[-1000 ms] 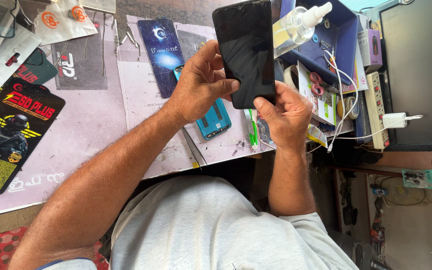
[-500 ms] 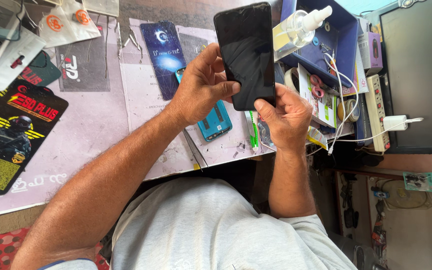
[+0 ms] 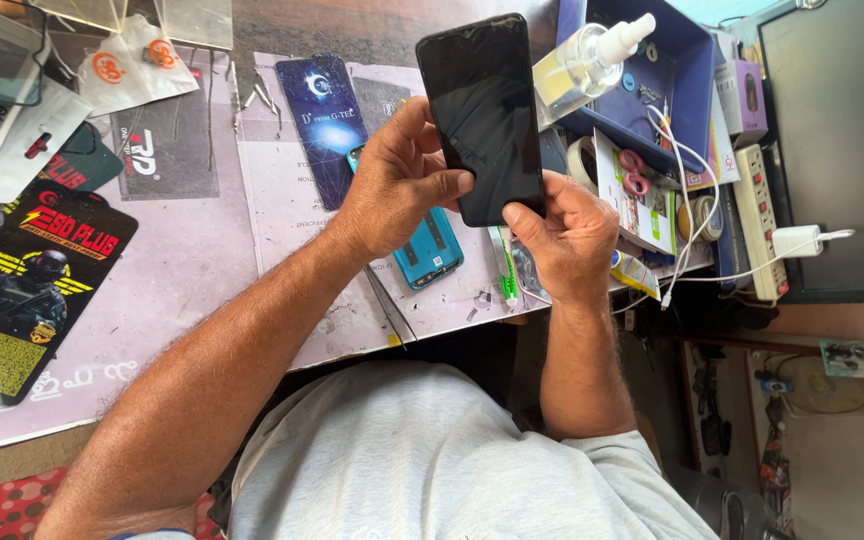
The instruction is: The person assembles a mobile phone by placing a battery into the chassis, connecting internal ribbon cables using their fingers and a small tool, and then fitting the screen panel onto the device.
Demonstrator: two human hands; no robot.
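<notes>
A black smartphone (image 3: 487, 115) with a dark screen is held up over the desk, screen toward me. My left hand (image 3: 392, 180) grips its left edge, thumb laid across the lower screen. My right hand (image 3: 567, 235) holds the bottom right corner, thumb on the glass. Under the hands lies a teal phone back cover (image 3: 430, 255) on the pale work mat (image 3: 282, 200). A green-handled tool (image 3: 505, 270) lies beside it.
A blue tray (image 3: 692, 60) at the back right holds a clear spray bottle (image 3: 592, 55). White cables (image 3: 692, 190), red scissors (image 3: 634, 170), a tape roll (image 3: 582, 160) and a power strip (image 3: 760, 220) crowd the right. Screen-protector packets (image 3: 27, 290) cover the left. A monitor (image 3: 842, 140) stands far right.
Both hands and the phone stay almost still; the view has shifted only slightly.
</notes>
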